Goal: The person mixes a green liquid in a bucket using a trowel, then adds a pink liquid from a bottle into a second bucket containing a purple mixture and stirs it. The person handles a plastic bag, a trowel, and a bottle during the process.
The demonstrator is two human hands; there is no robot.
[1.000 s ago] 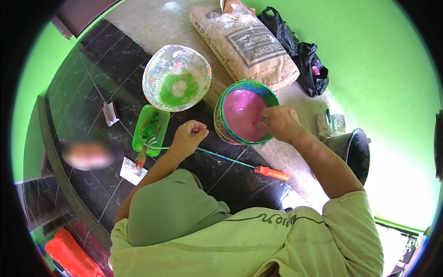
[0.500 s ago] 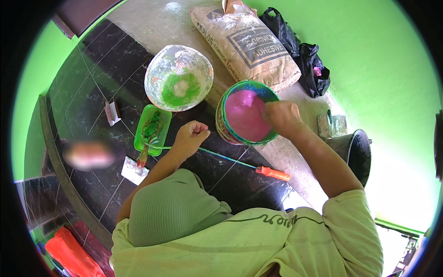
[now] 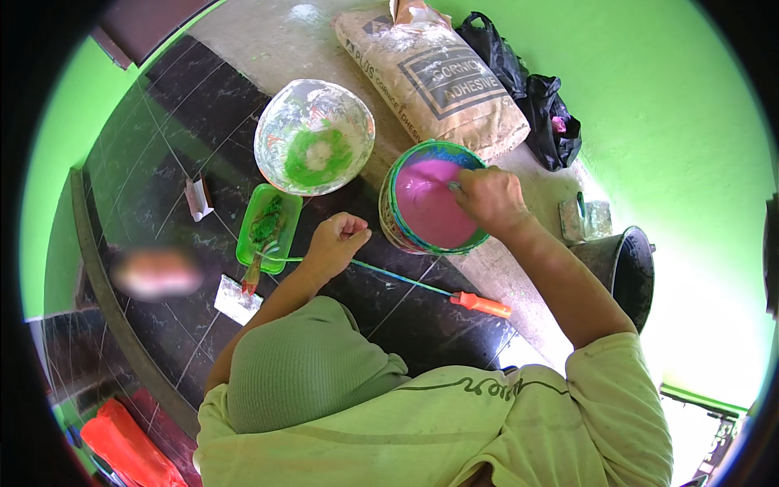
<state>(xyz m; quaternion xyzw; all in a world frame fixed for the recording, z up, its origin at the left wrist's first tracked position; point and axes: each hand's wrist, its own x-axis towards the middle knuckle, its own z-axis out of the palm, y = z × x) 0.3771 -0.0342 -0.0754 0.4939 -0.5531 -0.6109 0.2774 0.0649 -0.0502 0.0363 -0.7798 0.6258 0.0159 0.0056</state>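
My right hand (image 3: 492,200) is over the right part of a bucket (image 3: 388,219) of pink paint (image 3: 430,211). Its fingers are closed on a paint-smeared stirring tool (image 3: 454,186); most of the tool is hidden by the hand and the paint. My left hand (image 3: 334,243) hangs left of the bucket with loosely curled fingers, the thumb apart from them and nothing held. Close to that hand, a green plastic tray (image 3: 294,209) holds a paintbrush (image 3: 256,264) with green paint on it. A thin rod with an orange handle (image 3: 480,305) reaches from the tray to the right.
A paint-stained bowl (image 3: 272,114) with green residue stands behind the tray. Farther back lie a large paper sack (image 3: 438,81) and black plastic bags (image 3: 552,122). On the right are a trowel (image 3: 596,219) and a tipped black bucket (image 3: 633,276). A whitish flat piece (image 3: 237,300) lies by my left forearm.
My right hand has shifted slightly left within the bucket's opening, and part of the stirring tool now shows at its fingertips. The left hand has stayed almost still.
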